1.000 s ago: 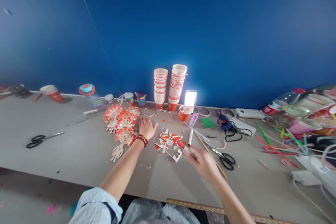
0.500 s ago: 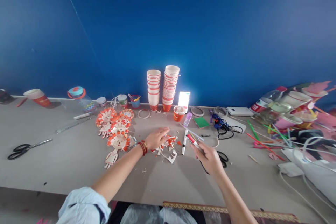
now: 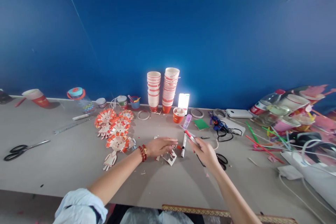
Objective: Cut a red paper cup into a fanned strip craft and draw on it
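Note:
My left hand [image 3: 162, 147], with a red bead bracelet on its wrist, lies palm down with fingers stretched out over a heap of paper scraps. A white cut scrap [image 3: 171, 158] shows beside its fingers; most of the heap is hidden under the hand. In my right hand [image 3: 207, 152] is a red-and-white marker [image 3: 188, 134], its red end pointing away from me. A white marker with black ends [image 3: 183, 146] lies on the table between the hands. Black-handled scissors [image 3: 222, 160] lie partly behind my right hand. Paper lion figures [image 3: 118, 141] with orange manes lie left of my left hand.
Two stacks of paper cups [image 3: 153, 92] stand near the blue wall, beside a lit phone [image 3: 183, 103] and a cup of scraps [image 3: 179, 116]. A glue gun [image 3: 218, 121] and pipe cleaners [image 3: 262, 147] are at right. Other scissors [image 3: 19, 150] lie far left.
My left hand has moved right and slightly nearer me, covering the orange scraps that showed before. The right hand still holds the red-and-white marker, shifted slightly left.

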`<state>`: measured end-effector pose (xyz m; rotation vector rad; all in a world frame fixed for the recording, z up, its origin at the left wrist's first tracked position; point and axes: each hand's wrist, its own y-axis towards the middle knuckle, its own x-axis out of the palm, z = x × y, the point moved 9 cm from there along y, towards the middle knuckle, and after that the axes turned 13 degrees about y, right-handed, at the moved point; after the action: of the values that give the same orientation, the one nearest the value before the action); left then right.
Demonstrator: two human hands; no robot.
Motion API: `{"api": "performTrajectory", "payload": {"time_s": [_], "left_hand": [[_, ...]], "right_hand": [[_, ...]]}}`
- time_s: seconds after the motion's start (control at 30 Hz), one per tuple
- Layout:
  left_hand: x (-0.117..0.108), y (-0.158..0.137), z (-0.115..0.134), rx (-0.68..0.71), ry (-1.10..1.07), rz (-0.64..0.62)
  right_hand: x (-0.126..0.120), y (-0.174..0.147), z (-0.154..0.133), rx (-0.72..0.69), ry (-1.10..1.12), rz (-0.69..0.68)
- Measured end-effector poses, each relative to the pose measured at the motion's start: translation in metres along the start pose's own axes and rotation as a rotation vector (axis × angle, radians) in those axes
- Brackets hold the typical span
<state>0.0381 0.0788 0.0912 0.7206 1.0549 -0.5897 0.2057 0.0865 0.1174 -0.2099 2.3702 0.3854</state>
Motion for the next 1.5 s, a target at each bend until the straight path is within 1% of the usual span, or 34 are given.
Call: {"api": "performTrajectory", "payload": {"time_s": [0.07, 0.13, 0.2, 0.3, 0.37, 0.43, 0.53, 0.6, 0.67, 0.73, 0.8, 0.9, 1.0, 1.1, 1.17, 1.23, 1.33, 1.4, 1.43, 1.5], "left_hand": [[-0.013, -0.019, -0.003, -0.107, 0.023, 0.069], [-0.022, -0.033, -0.007, -0.197, 0.053, 0.113], [-0.029, -0.042, -0.006, -0.236, 0.077, 0.128], [-0.043, -0.047, -0.012, -0.297, 0.114, 0.185], [-0.057, -0.047, -0.026, -0.385, 0.149, 0.261], [-0.066, -0.043, -0.048, -0.470, 0.179, 0.314], [-0.069, -0.021, -0.087, -0.527, 0.212, 0.313], [-0.063, 0.003, -0.113, -0.520, 0.233, 0.266], [-0.053, 0.028, -0.134, -0.503, 0.262, 0.201], [-0.042, 0.050, -0.148, -0.489, 0.295, 0.146], [-0.029, 0.064, -0.152, -0.477, 0.327, 0.108], [-0.013, 0.066, -0.143, -0.457, 0.361, 0.079], [-0.001, 0.045, -0.120, -0.412, 0.374, 0.063], [0.003, 0.021, -0.091, -0.308, 0.358, 0.033], [-0.001, 0.016, -0.081, -0.262, 0.350, 0.029], [-0.011, 0.022, -0.085, -0.278, 0.362, 0.062], [-0.021, 0.048, -0.099, -0.300, 0.383, 0.106], [-0.019, 0.061, -0.103, -0.286, 0.382, 0.112], [-0.017, 0.064, -0.100, -0.276, 0.378, 0.110], [-0.008, 0.057, -0.087, -0.253, 0.363, 0.098]], "right_hand": [[0.024, 0.022, -0.013, 0.003, -0.290, -0.128], [0.047, 0.049, -0.029, -0.021, -0.343, -0.179], [0.069, 0.074, -0.041, -0.035, -0.378, -0.212], [0.095, 0.099, -0.047, -0.019, -0.443, -0.241], [0.108, 0.109, -0.049, -0.029, -0.477, -0.263], [0.119, 0.113, -0.051, -0.052, -0.502, -0.290], [0.130, 0.113, -0.052, -0.064, -0.540, -0.323], [0.131, 0.108, -0.051, -0.055, -0.564, -0.327], [0.126, 0.099, -0.049, -0.044, -0.582, -0.318], [0.116, 0.086, -0.046, -0.043, -0.588, -0.300], [0.105, 0.073, -0.043, -0.050, -0.585, -0.280], [0.089, 0.056, -0.038, -0.056, -0.573, -0.249], [0.076, 0.049, -0.033, -0.054, -0.554, -0.214], [0.065, 0.052, -0.032, -0.050, -0.522, -0.164], [0.060, 0.059, -0.035, -0.046, -0.500, -0.125], [0.058, 0.067, -0.039, -0.042, -0.483, -0.084], [0.055, 0.075, -0.047, -0.035, -0.478, -0.031], [0.053, 0.077, -0.051, -0.035, -0.488, -0.012], [0.053, 0.078, -0.051, -0.036, -0.495, -0.010], [0.056, 0.080, -0.050, -0.040, -0.507, -0.019]]}}
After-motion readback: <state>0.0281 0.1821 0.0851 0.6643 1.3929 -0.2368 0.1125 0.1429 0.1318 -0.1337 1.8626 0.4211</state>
